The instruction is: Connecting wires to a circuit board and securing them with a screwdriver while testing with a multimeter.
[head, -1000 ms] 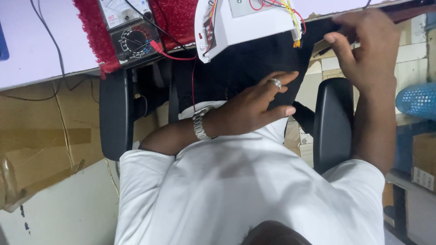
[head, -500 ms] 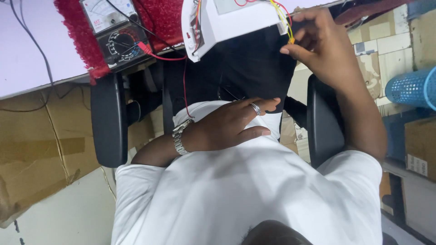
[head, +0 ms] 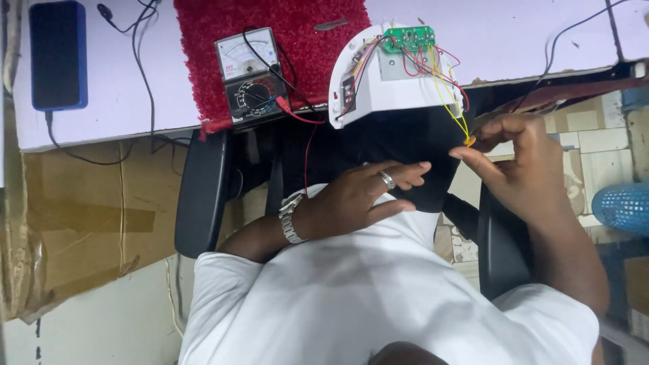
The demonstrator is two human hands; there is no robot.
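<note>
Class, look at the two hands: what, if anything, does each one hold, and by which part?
The right hand pinches the small orange end of the thin yellow wires. The left hand holds nothing, resting flat on the lap.

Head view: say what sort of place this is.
Probably a small electronics repair bench. An analog meter with probe leads sits on a red mat, and an opened white housing shows its green board and wires, which the right hand pinches.
</note>
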